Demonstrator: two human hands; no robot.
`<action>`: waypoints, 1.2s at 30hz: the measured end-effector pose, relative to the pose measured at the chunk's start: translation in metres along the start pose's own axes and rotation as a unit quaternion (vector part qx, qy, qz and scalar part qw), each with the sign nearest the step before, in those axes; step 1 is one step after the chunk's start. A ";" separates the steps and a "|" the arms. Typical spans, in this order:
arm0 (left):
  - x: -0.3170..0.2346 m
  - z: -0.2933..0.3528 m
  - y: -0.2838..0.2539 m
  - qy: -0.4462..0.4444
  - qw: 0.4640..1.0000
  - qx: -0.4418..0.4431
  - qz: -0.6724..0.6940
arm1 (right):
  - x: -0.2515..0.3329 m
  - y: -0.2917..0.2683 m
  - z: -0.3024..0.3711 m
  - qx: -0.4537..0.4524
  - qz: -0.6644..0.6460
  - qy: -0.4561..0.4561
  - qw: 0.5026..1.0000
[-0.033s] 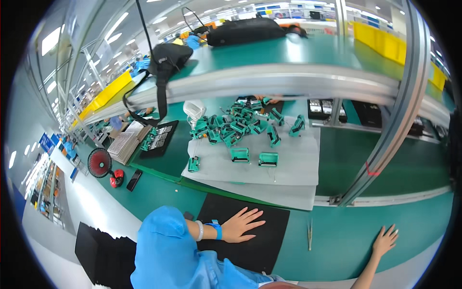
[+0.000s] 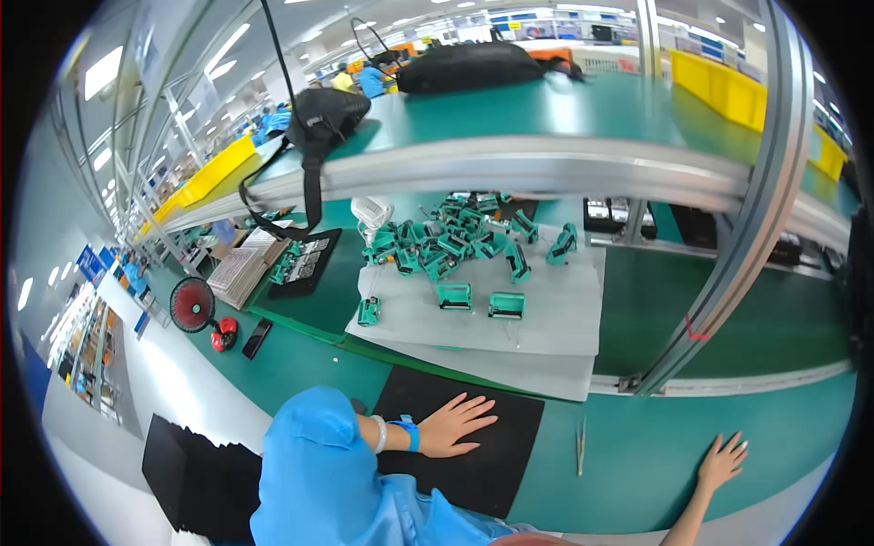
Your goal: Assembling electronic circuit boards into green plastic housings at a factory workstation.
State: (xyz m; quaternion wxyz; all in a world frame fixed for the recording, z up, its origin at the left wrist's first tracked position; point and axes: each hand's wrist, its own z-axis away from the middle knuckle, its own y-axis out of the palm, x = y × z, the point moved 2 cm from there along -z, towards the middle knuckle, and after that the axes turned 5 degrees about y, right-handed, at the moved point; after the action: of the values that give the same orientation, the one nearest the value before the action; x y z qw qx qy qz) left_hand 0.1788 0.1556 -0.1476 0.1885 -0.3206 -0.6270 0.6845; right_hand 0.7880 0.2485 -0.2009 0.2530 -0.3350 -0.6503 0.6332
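Note:
My left hand (image 2: 454, 427) lies flat on a black mat (image 2: 496, 473), its fingers spread and nothing in it. A white band and a blue wrist strap circle that wrist. Over to the right, my right hand (image 2: 723, 463) rests on the green bench top (image 2: 628, 455), also with fingers apart and holding nothing. Between the two hands lies a pair of tweezers (image 2: 580, 446), touched by neither. Beyond the mat, on a white sheet (image 2: 555, 318), two green plastic housings (image 2: 454, 296) sit side by side, with a smaller green part (image 2: 368, 311) to their left.
A heap of green assemblies (image 2: 446, 238) covers the sheet's far part. At left are a red fan (image 2: 192, 305), a phone (image 2: 257, 338), stacked trays (image 2: 244, 273) and a black tray of parts (image 2: 309, 264). A metal post (image 2: 728, 264) and shelf rail (image 2: 546, 164) frame the bench.

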 end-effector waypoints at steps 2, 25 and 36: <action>-0.013 -0.008 -0.013 -0.019 1.000 0.016 0.016 | -0.013 -0.005 -0.009 -0.003 -0.004 -0.006 1.000; -0.030 -0.130 -0.060 -0.071 0.995 0.068 -0.003 | -0.001 -0.048 -0.102 0.017 -0.157 -0.025 0.987; -0.024 -0.218 -0.005 -0.060 0.995 0.079 0.010 | 0.005 -0.002 -0.193 -0.019 -0.227 -0.031 0.973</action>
State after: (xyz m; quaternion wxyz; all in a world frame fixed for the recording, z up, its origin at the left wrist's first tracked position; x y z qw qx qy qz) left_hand 0.3429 0.3010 -0.1391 0.1683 -0.2693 -0.5778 0.7519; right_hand 0.9302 0.3785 -0.1856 0.3631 -0.1635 -0.7286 0.5573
